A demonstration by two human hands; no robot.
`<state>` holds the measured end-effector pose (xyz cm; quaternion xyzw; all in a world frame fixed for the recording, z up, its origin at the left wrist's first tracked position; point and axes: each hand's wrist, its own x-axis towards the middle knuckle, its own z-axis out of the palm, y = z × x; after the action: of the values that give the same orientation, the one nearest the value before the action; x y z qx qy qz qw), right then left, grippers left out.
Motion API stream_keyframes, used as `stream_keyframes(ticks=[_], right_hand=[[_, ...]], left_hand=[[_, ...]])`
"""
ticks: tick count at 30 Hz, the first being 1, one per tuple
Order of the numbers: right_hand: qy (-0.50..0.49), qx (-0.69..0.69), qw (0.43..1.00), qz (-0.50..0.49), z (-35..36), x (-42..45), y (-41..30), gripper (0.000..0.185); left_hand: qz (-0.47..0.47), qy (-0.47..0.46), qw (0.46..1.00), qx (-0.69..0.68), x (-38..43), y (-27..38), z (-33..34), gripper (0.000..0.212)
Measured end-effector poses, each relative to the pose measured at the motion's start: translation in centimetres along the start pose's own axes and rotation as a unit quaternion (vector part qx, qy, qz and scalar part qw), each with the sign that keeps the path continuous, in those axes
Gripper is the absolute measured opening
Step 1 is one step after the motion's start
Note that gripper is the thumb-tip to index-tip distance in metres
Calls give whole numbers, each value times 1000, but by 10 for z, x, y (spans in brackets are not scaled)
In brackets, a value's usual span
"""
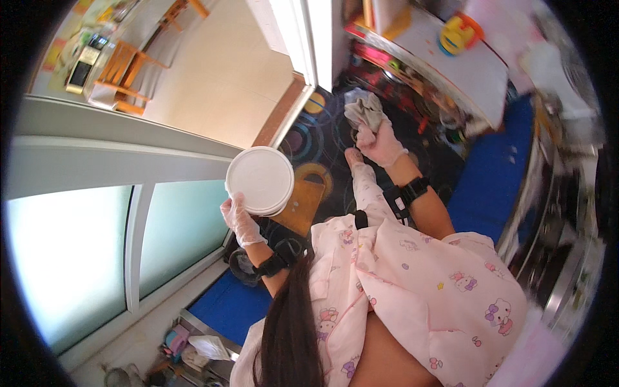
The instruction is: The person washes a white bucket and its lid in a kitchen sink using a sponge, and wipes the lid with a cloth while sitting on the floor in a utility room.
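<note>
My left hand (pixel 242 222), in a clear plastic glove, grips the rim of a round white plastic tub with a lid (pixel 260 180), left of the middle of the view. The thumb lies over the lid's edge. A crumpled grey-beige cloth (pixel 365 110) is bunched in my right hand (pixel 382 142), also gloved in clear plastic, above the dark patterned floor. Something pale and bluish shows behind the cloth; I cannot tell whether it is part of it. The two hands are well apart, and both wrists wear black straps.
A doorway with a brown threshold (pixel 283 109) opens at upper left, beside a frosted-glass door (pixel 179 232). A white-topped shelf unit (pixel 464 77) with a yellow-orange bucket (pixel 459 35) stands at upper right. Blue-covered surfaces (pixel 493 169) lie on both sides. Wooden chairs (pixel 121 72) stand beyond the doorway.
</note>
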<state>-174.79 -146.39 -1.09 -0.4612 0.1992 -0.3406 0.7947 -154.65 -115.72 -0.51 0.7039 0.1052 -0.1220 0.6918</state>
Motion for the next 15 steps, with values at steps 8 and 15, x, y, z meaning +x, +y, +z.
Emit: stream_keyframes(ticks=[8,15], right_hand=[[-233,-399,870,171,-58,196,-21,46],[-198,-291,895,274,46,328,-22,49]], left_hand=[[45,60,997,0,61,49,135,43],[67,141,982,-111,135,118,208,47]])
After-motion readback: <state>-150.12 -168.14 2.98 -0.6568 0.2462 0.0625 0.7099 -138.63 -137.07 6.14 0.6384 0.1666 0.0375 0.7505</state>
